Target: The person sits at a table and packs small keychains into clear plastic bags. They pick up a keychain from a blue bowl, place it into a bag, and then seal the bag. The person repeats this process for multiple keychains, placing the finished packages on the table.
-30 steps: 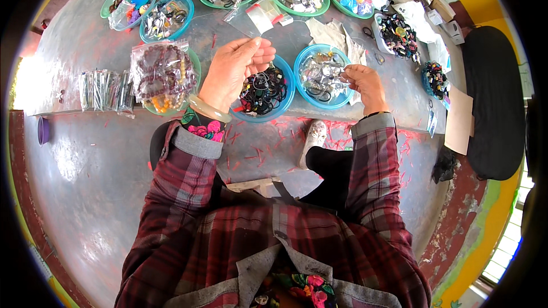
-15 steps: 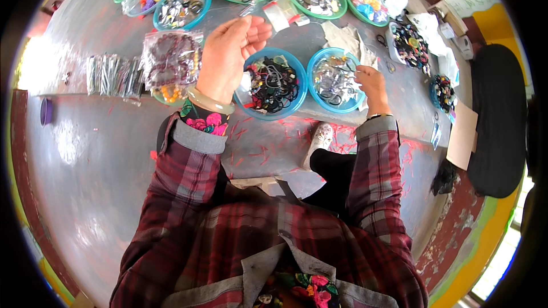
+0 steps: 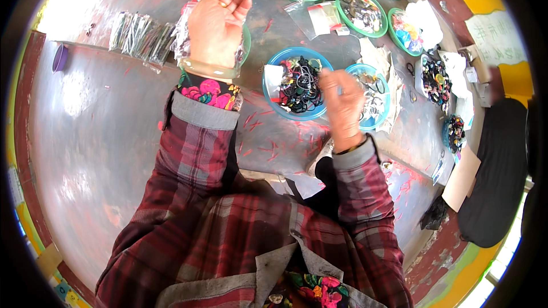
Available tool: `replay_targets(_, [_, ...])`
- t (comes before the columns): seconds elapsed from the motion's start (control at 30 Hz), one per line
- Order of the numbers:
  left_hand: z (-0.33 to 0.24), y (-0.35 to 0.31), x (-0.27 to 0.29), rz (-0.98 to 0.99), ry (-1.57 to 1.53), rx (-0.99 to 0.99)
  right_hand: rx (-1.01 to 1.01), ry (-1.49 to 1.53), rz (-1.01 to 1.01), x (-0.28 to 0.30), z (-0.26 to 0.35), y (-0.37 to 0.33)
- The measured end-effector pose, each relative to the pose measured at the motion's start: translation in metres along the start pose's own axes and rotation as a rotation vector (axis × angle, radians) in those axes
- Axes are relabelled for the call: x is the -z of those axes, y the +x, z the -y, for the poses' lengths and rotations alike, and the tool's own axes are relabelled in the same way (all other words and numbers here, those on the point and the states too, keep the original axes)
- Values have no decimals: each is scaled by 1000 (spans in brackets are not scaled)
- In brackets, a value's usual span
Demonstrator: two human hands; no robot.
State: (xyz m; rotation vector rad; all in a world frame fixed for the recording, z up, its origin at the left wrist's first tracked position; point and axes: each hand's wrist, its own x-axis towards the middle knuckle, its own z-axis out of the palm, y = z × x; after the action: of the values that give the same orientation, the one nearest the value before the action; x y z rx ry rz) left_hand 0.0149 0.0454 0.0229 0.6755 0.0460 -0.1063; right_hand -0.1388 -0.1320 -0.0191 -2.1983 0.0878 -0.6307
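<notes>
My left hand (image 3: pixel 221 25) is raised palm up at upper left, fingers loosely stretched, with nothing visible on it. It partly covers a clear plastic bag (image 3: pixel 183 35) and a green basket (image 3: pixel 246 44). Right of centre, my right hand (image 3: pixel 345 105) hangs with curled fingers between two blue baskets; whatever it pinches is too blurred to make out. The left blue basket (image 3: pixel 273 100) holds a heap of dark hair ties (image 3: pixel 300 82) with coloured beads and a white slip (image 3: pixel 273 80). Partly behind my right hand, the other blue basket (image 3: pixel 388 100) contains bagged hair ties (image 3: pixel 374 94).
Narrow plastic packets (image 3: pixel 140 39) lie at left, near a purple cup (image 3: pixel 60 58). Green baskets (image 3: pixel 361 12) of bagged accessories line the far side. A white tray (image 3: pixel 419 77) of hair ties stands at right, beside a cardboard piece (image 3: pixel 461 179) and a long black cushion (image 3: pixel 495 177).
My view has shifted, moving the baskets rightward. My right hand has left the right blue basket's far side and moved left, between the two baskets. My left hand's palm has turned up.
</notes>
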Motion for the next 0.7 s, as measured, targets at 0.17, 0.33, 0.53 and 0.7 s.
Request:
replay_targets(0.17, [15, 0, 0, -26, -61, 131, 469, 464, 626, -78, 31, -75])
replay_targets(0.33, [10, -3, 4, -60, -54, 135, 178, -237, 1193, -91, 19, -83])
replay_targets(0.53, [14, -4, 6, -22, -39, 195, -99, -478, 735, -114, -42, -37])
replay_targets(0.7, [15, -4, 8, 2, -26, 227, -171, -543, 669, -138, -66, -47])
